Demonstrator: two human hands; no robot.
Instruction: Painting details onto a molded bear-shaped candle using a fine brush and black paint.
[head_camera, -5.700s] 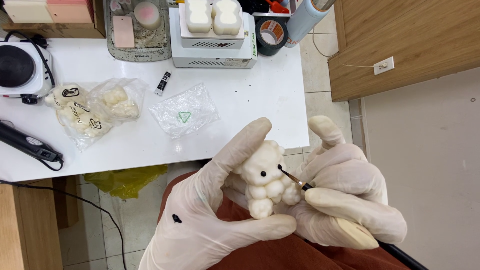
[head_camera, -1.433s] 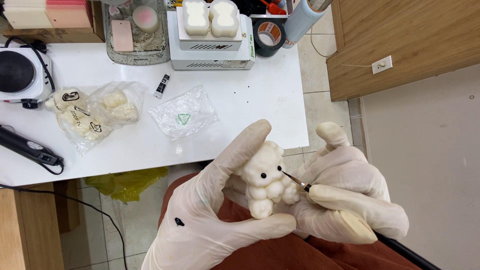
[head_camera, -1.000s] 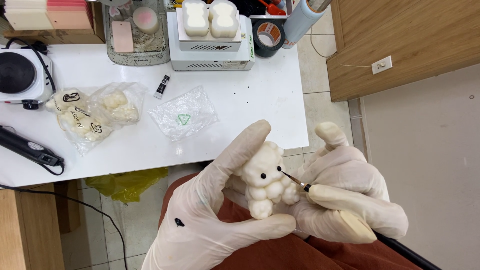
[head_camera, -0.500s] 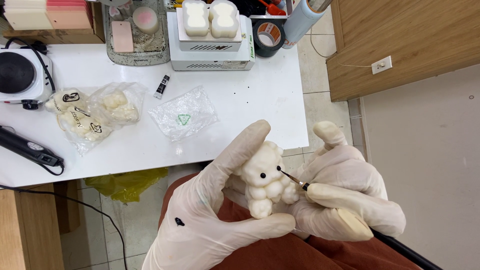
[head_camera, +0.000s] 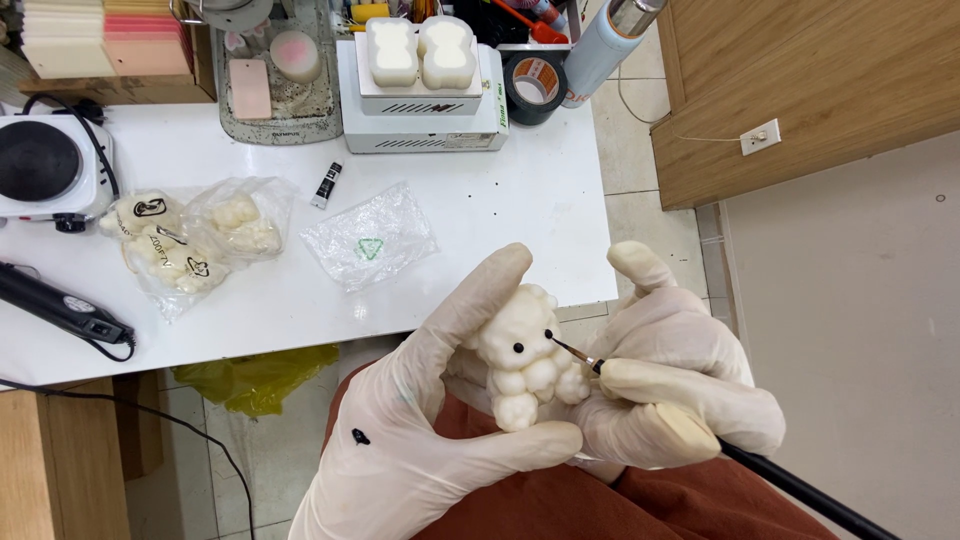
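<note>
My left hand has its grip clamped on a small cream bear figure, held upright over my lap, thumb below and forefinger behind its head. My right hand pinches a fine brush (handle trailing down-right), tip at the bear's right-side eye. Beyond lies the white counter with bagged figures.

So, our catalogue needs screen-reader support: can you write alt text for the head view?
A gloved left hand holds a small cream bear-shaped figurine while the gloved right hand touches a fine black-handled brush to its face, above a cluttered white table.
</note>
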